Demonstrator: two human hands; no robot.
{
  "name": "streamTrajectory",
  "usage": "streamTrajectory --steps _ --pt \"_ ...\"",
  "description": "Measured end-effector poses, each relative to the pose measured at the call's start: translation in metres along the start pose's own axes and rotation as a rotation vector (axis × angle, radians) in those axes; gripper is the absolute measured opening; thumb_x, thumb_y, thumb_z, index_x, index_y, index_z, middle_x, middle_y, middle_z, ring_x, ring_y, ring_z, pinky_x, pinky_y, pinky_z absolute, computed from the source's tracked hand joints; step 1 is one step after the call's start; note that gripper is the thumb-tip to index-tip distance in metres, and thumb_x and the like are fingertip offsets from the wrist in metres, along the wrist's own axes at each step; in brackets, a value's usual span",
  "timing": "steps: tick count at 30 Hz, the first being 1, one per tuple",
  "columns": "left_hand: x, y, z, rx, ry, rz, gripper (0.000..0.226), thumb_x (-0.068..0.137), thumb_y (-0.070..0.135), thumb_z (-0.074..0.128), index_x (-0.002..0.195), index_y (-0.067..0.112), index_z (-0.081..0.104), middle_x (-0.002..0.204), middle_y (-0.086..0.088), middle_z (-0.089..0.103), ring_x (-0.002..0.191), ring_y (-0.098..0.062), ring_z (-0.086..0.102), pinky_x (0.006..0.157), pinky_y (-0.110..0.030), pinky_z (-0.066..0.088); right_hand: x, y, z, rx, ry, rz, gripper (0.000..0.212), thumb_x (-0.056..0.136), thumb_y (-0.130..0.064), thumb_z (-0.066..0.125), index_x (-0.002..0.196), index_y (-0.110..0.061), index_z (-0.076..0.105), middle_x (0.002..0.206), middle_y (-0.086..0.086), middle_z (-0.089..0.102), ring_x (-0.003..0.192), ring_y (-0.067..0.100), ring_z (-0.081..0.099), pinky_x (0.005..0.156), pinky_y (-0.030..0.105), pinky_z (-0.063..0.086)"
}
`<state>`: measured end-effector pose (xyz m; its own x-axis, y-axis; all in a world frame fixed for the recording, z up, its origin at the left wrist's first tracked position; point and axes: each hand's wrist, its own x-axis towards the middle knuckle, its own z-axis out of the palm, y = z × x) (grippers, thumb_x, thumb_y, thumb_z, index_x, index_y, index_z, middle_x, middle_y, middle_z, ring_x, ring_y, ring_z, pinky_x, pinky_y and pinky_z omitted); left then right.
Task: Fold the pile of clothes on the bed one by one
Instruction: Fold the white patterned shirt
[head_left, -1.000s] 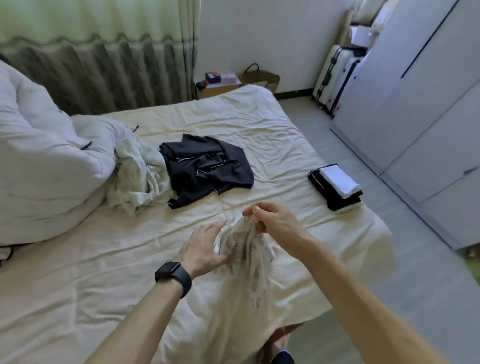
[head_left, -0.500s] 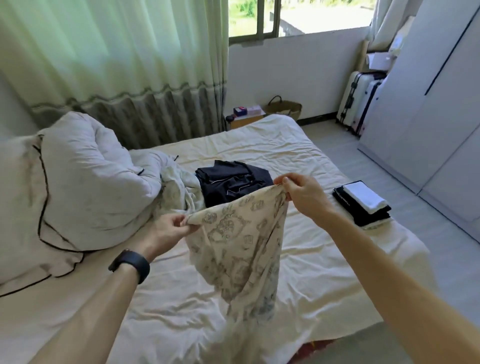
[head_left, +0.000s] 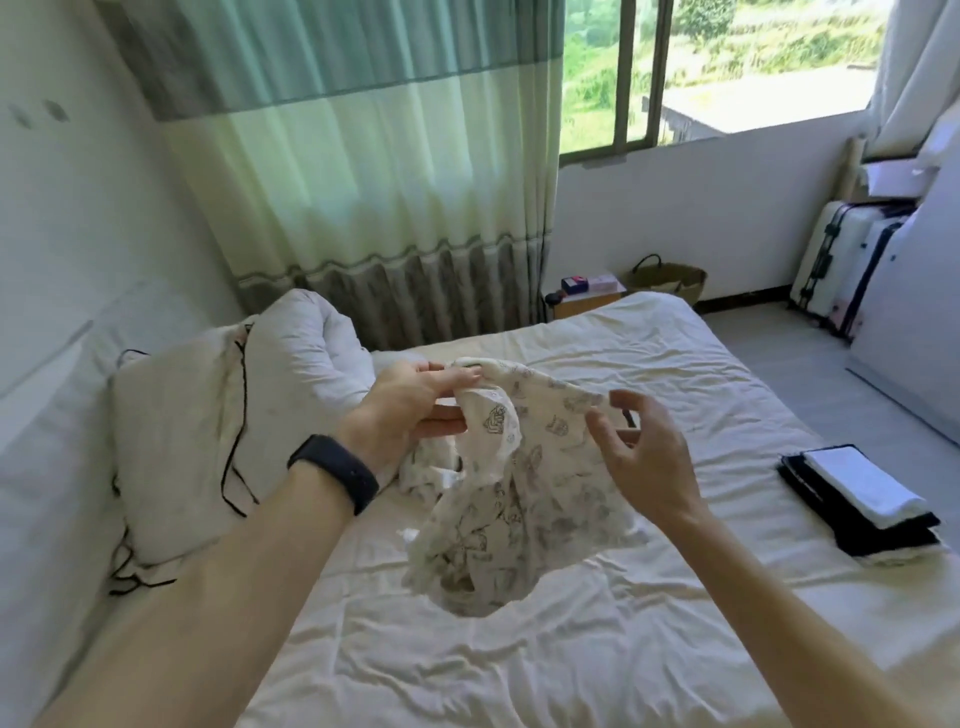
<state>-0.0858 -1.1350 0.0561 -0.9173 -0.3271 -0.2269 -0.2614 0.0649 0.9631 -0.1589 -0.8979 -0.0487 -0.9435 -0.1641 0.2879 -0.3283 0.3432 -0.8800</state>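
Note:
A cream garment with a grey print (head_left: 498, 499) hangs above the bed (head_left: 675, 374), bunched, its lower end touching the sheet. My left hand (head_left: 410, 410), a black band on its wrist, grips the garment's upper edge on the left. My right hand (head_left: 644, 452) is at the upper edge on the right, thumb and loosely curled fingers pinching the fabric. The dark garment seen earlier on the bed is hidden behind the held one. A folded stack of black and white clothes (head_left: 857, 499) lies near the bed's right edge.
A crumpled white duvet with black piping (head_left: 208, 415) fills the bed's left side. Beyond the bed are a curtain (head_left: 363, 208), a small bedside table (head_left: 587, 296), a basket (head_left: 670, 278) and suitcases (head_left: 841, 260). White wardrobe doors (head_left: 919, 332) stand to the right.
The garment was lifted off the sheet and spread between both hands. Now the hands are closer together and the cloth is bunched. My view has tilted upward.

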Motion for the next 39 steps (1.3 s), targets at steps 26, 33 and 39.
streamTrajectory --steps 26,33,39 --pt "0.013 -0.033 -0.089 0.515 0.208 0.367 0.087 0.072 0.057 0.08 0.142 0.036 0.033 0.118 0.018 0.046 0.1 -0.003 0.052 0.069 -0.009 0.041 0.073 -0.22 0.041 0.023 -0.045 -0.19 0.017 0.101 -0.035 0.049 0.096 -0.023 0.06 0.086 0.003 0.069 0.074 0.029 0.072 0.074 0.053 0.06" --pt "0.015 -0.048 -0.107 0.412 0.233 0.17 0.029 0.101 0.027 0.052 0.073 0.019 0.055 0.07 0.002 0.058 0.065 -0.019 0.062 0.06 -0.031 0.046 0.077 -0.193 0.016 -0.019 0.04 -0.104 0.022 0.095 -0.042 0.052 0.091 -0.021 0.058 0.086 0.004 0.071 0.08 0.028 0.072 0.075 0.049 0.06" --pt "-0.009 0.048 -0.134 -0.097 0.088 0.173 0.022 0.099 0.016 0.056 0.094 0.01 0.077 0.083 -0.009 0.062 0.072 -0.021 0.058 0.07 -0.036 0.052 0.081 -0.144 0.002 -0.368 -0.064 0.003 0.027 0.093 -0.042 0.06 0.087 -0.016 0.053 0.082 0.007 0.069 0.076 0.026 0.066 0.065 0.036 0.053"
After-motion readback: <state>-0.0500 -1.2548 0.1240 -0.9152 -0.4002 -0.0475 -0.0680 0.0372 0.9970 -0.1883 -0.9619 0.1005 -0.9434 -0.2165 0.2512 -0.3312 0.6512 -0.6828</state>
